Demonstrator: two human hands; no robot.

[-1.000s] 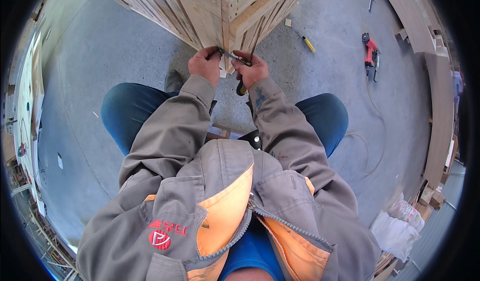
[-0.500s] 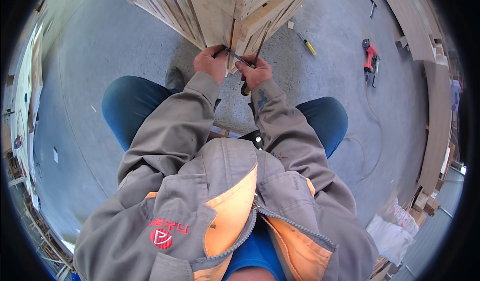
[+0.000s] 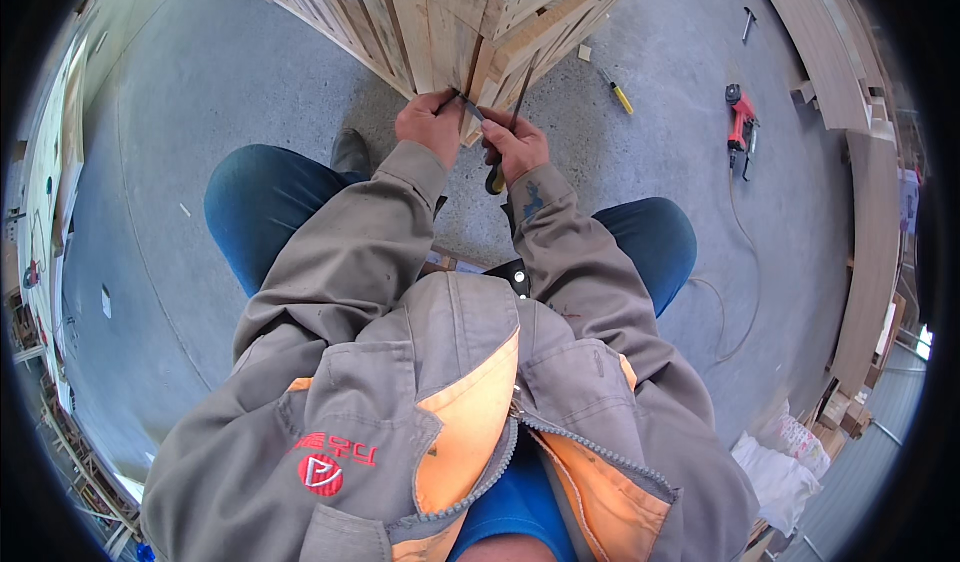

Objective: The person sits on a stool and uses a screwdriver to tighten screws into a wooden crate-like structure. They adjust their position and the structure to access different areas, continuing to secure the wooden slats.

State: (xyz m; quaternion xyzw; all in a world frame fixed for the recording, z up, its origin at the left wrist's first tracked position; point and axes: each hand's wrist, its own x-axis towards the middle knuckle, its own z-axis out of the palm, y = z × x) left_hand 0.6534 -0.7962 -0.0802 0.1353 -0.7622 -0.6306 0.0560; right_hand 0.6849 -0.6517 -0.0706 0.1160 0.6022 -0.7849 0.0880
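A pale wooden crate (image 3: 440,24) stands in front of me, one slatted corner pointing at me. Low at that corner, both my hands are closed and close together. A thin grey metal strip (image 3: 473,111) spans the gap between their fingertips. My left hand (image 3: 430,126) pinches its dark far end; exactly what the fingers cover is hidden. My right hand (image 3: 517,148) has thumb and finger at the strip's near end. The same hand is wrapped round a screwdriver (image 3: 495,179), its yellow-and-black handle below the palm and its long shaft slanting up beside the crate.
On the concrete floor to the right lie a yellow-handled screwdriver (image 3: 622,98), a small wood block (image 3: 584,53), a hammer (image 3: 749,24) and a red nail gun (image 3: 741,124) with its hose (image 3: 752,297). Long boards (image 3: 868,252) line the right side, with white bags (image 3: 772,477) nearby.
The whole view has shifted slightly, with the crate and hands a little further right. Both hands keep their hold at the crate's corner; the grip looks nearly the same.
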